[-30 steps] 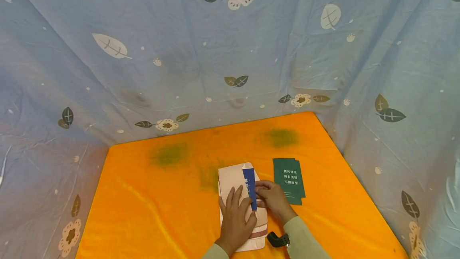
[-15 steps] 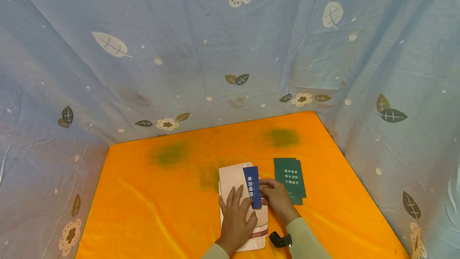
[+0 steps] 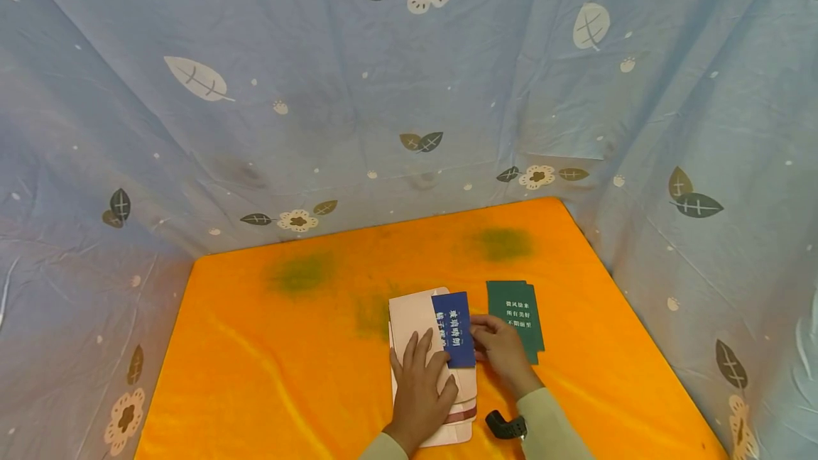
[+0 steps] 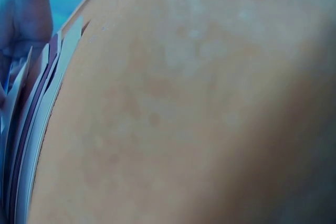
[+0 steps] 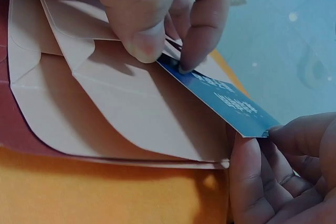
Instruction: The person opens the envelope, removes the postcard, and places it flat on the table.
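A blue card [image 3: 459,332] with white lettering sticks out of the right-hand edge of a pale pink envelope [image 3: 409,311]. My right hand [image 3: 505,353] pinches the card's outer edge between thumb and fingers, which the right wrist view shows close up on the card [image 5: 226,103]. Spread over the envelope, my left hand [image 3: 418,389] presses it down, its fingertips lying by the card's inner part. More envelopes lie in a stack beneath, one with a dark red band [image 3: 461,417]. The left wrist view is mostly a blurred pale surface, with the edges of the stack [image 4: 42,103] at its left.
Green cards [image 3: 516,304] with white lettering overlap on the orange cloth [image 3: 287,346], just beyond my right hand. A black strap [image 3: 505,426] is at my right wrist. Blue patterned fabric [image 3: 319,91] walls in the back and both sides.
My right hand has moved rightward, drawing the blue card farther out of the envelope, so more of its lettering shows. The left hand has stayed in place on the envelope.
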### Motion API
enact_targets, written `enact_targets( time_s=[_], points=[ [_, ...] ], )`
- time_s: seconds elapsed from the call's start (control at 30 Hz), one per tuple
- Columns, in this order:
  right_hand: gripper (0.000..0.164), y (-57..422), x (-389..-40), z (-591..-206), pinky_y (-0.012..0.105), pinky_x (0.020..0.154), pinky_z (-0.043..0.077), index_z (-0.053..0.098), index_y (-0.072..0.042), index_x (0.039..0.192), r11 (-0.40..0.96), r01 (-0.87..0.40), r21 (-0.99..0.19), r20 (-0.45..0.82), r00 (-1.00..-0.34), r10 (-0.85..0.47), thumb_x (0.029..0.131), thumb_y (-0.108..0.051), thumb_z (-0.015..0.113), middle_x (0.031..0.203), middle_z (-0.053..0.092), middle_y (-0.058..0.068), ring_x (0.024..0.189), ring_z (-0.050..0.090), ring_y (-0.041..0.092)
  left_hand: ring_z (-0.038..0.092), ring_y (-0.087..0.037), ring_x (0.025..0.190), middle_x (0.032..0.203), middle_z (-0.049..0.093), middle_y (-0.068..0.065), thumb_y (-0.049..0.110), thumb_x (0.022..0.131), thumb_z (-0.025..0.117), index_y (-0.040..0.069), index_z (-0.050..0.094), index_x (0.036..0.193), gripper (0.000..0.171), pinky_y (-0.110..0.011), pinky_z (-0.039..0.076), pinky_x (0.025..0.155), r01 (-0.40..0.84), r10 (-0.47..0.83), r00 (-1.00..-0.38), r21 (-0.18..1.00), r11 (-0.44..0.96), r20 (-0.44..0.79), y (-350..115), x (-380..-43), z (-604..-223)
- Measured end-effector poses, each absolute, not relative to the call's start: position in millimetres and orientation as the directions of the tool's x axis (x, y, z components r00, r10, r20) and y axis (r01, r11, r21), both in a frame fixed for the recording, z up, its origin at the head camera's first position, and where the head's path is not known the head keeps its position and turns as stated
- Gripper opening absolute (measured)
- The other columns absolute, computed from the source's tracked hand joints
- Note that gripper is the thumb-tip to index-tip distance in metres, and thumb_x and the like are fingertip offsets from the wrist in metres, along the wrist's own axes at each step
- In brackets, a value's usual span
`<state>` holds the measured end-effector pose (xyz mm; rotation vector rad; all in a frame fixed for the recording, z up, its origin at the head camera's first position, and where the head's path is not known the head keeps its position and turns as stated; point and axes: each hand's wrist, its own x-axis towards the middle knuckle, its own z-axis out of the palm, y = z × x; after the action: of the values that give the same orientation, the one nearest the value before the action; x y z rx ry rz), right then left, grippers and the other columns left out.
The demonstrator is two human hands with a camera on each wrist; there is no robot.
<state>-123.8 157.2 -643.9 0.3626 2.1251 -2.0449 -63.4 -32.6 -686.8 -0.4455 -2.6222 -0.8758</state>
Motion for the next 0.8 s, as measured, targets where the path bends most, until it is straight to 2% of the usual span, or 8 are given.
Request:
enact_targets(
  time_s=[0.37, 0.8],
  points=[
    [0.031, 169.3, -121.2, -635.2, 0.033, 0.071, 0.062, 0.070, 0.005, 0.136, 0.063, 0.287, -0.956, -0.281, -0.956, 0.087, 0.109, -0.011, 0.066, 0.109, 0.075, 0.015, 0.089, 0.071, 0.029, 0.040, -0.045, 0.150, 0.161, 0.051, -0.015, 0.024, 0.091, 0.070, 0.023, 0.071, 0.115, 0.024, -0.090, 0.012, 0.108, 0.396, 0.185, -0.892, 0.516, 0.759, 0.413, -32.4, -63.8, -687.2],
    [0.034, 195.0, -124.2, -628.9, 0.031, 0.076, 0.063, 0.068, 0.002, 0.141, 0.120, 0.310, -0.943, -0.293, -0.946, 0.138, 0.111, -0.013, 0.062, 0.117, 0.075, 0.015, 0.096, 0.073, 0.027, 0.040, -0.045, 0.151, 0.161, 0.052, -0.015, 0.025, 0.090, 0.070, 0.024, 0.071, 0.111, 0.021, -0.090, 0.011, 0.108, 0.402, 0.189, -0.888, 0.510, 0.760, 0.419, -32.8, -64.1, -689.4]
  ],
)
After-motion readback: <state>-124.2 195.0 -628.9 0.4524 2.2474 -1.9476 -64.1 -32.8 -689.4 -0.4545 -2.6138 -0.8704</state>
